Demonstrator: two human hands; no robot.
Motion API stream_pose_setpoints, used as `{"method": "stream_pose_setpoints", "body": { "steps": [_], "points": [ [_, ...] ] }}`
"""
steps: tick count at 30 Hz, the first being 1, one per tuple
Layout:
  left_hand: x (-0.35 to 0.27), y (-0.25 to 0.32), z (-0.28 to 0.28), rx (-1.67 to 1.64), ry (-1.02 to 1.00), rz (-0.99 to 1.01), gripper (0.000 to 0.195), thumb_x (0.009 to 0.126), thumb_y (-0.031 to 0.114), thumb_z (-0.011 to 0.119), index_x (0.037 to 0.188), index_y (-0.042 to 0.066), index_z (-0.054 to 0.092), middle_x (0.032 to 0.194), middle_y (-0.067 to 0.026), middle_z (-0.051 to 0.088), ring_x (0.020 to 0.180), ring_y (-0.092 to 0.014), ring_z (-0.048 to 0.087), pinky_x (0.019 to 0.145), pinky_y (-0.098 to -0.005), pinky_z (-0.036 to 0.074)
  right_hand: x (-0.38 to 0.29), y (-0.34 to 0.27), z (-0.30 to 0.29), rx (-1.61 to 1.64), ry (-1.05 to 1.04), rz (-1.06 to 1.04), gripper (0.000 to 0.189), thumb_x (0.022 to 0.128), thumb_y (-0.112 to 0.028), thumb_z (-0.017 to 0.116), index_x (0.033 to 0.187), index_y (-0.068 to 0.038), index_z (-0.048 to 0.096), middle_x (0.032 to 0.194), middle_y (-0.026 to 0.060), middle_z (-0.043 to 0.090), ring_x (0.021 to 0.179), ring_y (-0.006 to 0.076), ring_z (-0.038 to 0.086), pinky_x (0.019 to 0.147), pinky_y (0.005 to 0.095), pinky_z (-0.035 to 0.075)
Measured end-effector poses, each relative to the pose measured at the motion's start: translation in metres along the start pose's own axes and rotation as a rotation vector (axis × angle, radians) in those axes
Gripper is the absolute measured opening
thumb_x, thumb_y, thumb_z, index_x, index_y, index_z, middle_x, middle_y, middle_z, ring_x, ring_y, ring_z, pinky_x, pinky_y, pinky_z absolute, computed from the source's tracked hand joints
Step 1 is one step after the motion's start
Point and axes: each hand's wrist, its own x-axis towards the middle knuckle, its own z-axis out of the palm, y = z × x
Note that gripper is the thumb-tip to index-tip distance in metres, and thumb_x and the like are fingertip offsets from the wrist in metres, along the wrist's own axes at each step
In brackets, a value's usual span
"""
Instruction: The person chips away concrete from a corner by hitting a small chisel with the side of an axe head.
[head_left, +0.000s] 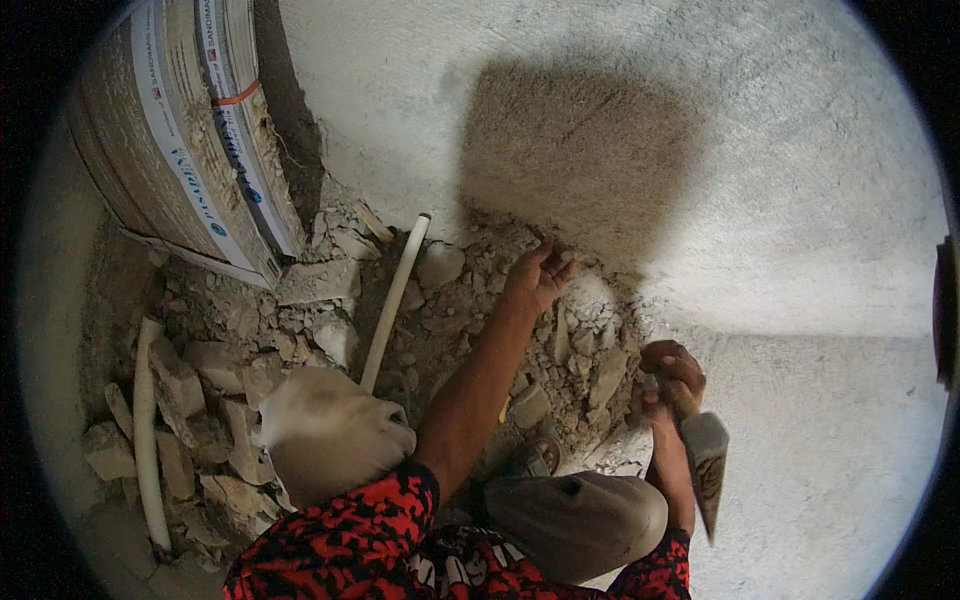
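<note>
My left hand (541, 276) reaches over the rubble at the foot of a plastered wall, palm partly up and fingers curled. A small pale chip (568, 256) shows at its fingertips; whether they grip it is unclear. Broken mortar and stones (592, 352) lie between my two hands. At the right, my right hand (673, 381) is closed around the short wooden handle of what looks like a mason's hammer (707, 454). Its grey metal head hangs below the fist and tapers to a point.
Boxed tiles (180, 150), bound with an orange strap (238, 94), lean at upper left. A white plastic pipe (395, 304) slants across the debris; another pipe (146, 442) lies beside broken masonry chunks (225, 427). The rough wall (787, 187) bears a dark square patch (577, 157).
</note>
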Motion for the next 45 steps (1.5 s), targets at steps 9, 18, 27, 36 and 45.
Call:
{"method": "stream_pose_setpoints", "body": {
  "steps": [9, 18, 27, 36, 45],
  "points": [
    [0.011, -0.012, 0.019, -0.035, 0.16, -0.038, 0.014, 0.087, 0.008, 0.053, 0.097, -0.002, 0.055, 0.086, -0.0105, 0.056, 0.079, -0.022, 0.054, 0.085, -0.0389, 0.046, -0.006, 0.031, 0.016, -0.511, -0.556, 1.021, 0.047, 0.08, -0.024, 0.058, 0.12, -0.002, 0.047, 0.096, 0.0216, 0.06, 0.097, 0.0327, 0.057, 0.083, 0.0414, 0.044],
    [-0.004, -0.02, 0.031, -0.137, 0.07, -0.078, 0.011, 0.088, 0.005, 0.05, 0.095, -0.003, 0.054, 0.082, -0.0113, 0.054, 0.073, -0.022, 0.052, 0.084, -0.0369, 0.044, -0.03, 0.07, -0.021, -0.305, -0.132, 0.175, 0.03, 0.077, -0.027, 0.06, 0.089, 0.001, 0.057, 0.075, 0.0119, 0.059, 0.072, 0.0267, 0.058, 0.066, 0.0342, 0.045],
    [0.014, -0.008, -0.007, -0.054, 0.024, -0.051, 0.01, 0.085, 0.007, 0.054, 0.09, -0.001, 0.057, 0.083, -0.0108, 0.057, 0.077, -0.022, 0.054, 0.077, -0.0382, 0.047, 0.0, 0.007, 0.014, -0.353, -0.262, 0.453, 0.025, 0.077, -0.017, 0.059, 0.098, -0.004, 0.057, 0.081, 0.0154, 0.061, 0.07, 0.0311, 0.061, 0.061, 0.0379, 0.049],
    [0.024, -0.012, -0.019, 0.1, -0.142, -0.005, 0.01, 0.085, 0.009, 0.057, 0.085, -0.001, 0.06, 0.073, -0.0077, 0.058, 0.07, -0.018, 0.054, 0.071, -0.0342, 0.048, -0.051, 0.09, 0.032, -0.815, -0.785, 0.894, 0.036, 0.08, -0.024, 0.057, 0.108, -0.001, 0.053, 0.089, 0.0191, 0.059, 0.074, 0.0325, 0.056, 0.067, 0.0334, 0.047],
    [0.008, 0.006, -0.02, -0.067, 0.03, -0.056, 0.009, 0.086, 0.004, 0.052, 0.086, -0.003, 0.057, 0.073, -0.0093, 0.057, 0.065, -0.019, 0.051, 0.068, -0.0342, 0.044, 0.009, 0.012, 0.034, 0.222, 0.011, 0.114, 0.009, 0.079, -0.013, 0.054, 0.077, -0.004, 0.052, 0.067, 0.0071, 0.052, 0.06, 0.019, 0.047, 0.058, 0.0308, 0.04]
  ]
}}
